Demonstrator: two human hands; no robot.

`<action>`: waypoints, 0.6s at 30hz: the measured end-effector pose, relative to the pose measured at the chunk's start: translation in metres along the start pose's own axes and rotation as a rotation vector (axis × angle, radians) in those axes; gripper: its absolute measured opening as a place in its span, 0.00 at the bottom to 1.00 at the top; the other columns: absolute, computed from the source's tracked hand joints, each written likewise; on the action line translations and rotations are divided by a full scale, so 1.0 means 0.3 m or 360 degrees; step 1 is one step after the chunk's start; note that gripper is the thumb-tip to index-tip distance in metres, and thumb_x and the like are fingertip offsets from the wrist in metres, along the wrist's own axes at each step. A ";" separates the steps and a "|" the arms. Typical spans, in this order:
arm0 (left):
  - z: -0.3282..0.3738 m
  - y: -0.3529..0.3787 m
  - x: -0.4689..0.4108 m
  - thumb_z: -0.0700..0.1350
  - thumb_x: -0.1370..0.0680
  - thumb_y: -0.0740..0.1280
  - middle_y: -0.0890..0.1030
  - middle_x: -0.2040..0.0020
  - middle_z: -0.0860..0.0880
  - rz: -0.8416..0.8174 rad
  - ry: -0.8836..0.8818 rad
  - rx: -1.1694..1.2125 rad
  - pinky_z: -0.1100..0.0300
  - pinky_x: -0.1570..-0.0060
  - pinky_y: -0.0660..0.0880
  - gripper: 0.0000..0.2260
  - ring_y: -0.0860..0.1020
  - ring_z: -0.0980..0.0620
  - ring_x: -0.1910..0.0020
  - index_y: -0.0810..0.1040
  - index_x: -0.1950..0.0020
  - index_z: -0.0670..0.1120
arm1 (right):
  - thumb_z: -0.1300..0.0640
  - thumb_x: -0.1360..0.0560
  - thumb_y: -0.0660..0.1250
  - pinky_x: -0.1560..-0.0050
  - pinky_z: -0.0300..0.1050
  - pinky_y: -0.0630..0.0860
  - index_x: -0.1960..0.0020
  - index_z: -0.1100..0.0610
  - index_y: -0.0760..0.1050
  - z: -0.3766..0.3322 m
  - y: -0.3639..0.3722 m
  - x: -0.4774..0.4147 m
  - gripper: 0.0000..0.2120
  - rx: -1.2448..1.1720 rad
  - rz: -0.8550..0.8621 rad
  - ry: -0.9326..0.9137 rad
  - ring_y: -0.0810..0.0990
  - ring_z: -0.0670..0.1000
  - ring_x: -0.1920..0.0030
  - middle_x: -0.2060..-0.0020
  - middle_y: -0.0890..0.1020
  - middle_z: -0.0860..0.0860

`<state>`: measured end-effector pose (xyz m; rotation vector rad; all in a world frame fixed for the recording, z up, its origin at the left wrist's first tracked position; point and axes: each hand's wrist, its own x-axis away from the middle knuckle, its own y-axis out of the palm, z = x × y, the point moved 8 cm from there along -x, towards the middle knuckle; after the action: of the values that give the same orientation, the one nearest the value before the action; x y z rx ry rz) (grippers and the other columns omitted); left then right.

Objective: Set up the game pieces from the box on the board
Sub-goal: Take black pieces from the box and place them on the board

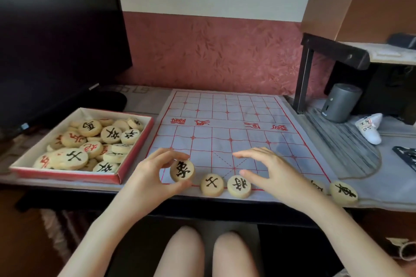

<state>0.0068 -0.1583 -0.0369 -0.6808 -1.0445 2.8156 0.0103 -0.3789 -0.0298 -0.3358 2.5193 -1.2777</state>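
A cloth board [225, 123] with a red grid lies on the table. My left hand [155, 175] pinches a round wooden piece [182, 170] with a black character just over the board's near left edge. Two black-marked pieces [212, 185] [239, 186] sit side by side on the near row. My right hand [267, 171] hovers with spread fingers over the near middle of the board, holding nothing. Another black-marked piece [343, 193] rests at the near right corner, and one piece [317, 185] is half hidden behind my right wrist. The red-walled box [67, 175] at left holds several red and black pieces.
A dark monitor [56, 40] stands behind the box. At the right are a black shelf frame [304, 74], a grey cylinder [340, 102], a white bottle [369, 128] and a cardboard box [360, 2] above. The table's front edge runs just below the near row of pieces.
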 end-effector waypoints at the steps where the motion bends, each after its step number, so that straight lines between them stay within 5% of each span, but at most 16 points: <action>1: -0.012 -0.015 0.011 0.49 0.33 0.75 0.77 0.48 0.61 -0.0001 -0.0016 -0.0023 0.74 0.46 0.69 0.18 0.75 0.64 0.46 0.77 0.45 0.57 | 0.48 0.24 0.64 0.38 0.28 0.58 0.36 0.40 0.69 -0.010 0.014 -0.007 0.17 -0.0012 -0.0024 0.0002 0.64 0.30 0.38 0.41 0.71 0.34; 12: -0.064 0.014 0.042 0.54 0.32 0.72 0.76 0.46 0.62 -0.0130 -0.0086 -0.0068 0.69 0.43 0.69 0.19 0.72 0.66 0.43 0.75 0.42 0.59 | 0.49 0.23 0.63 0.38 0.32 0.58 0.36 0.40 0.70 -0.065 0.090 -0.043 0.16 -0.0084 -0.0114 -0.0003 0.65 0.35 0.36 0.39 0.70 0.37; 18: -0.070 0.068 0.039 0.55 0.32 0.71 0.76 0.46 0.63 -0.0156 -0.0071 -0.0082 0.80 0.47 0.64 0.21 0.70 0.68 0.44 0.73 0.40 0.60 | 0.48 0.23 0.63 0.46 0.27 0.61 0.35 0.40 0.68 -0.054 0.085 -0.033 0.17 -0.0082 -0.0121 0.0042 0.65 0.34 0.38 0.39 0.69 0.37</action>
<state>0.0071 -0.1588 -0.0685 -0.5571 -1.1291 2.7407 0.0119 -0.3488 -0.0398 -0.4330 2.5880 -1.2544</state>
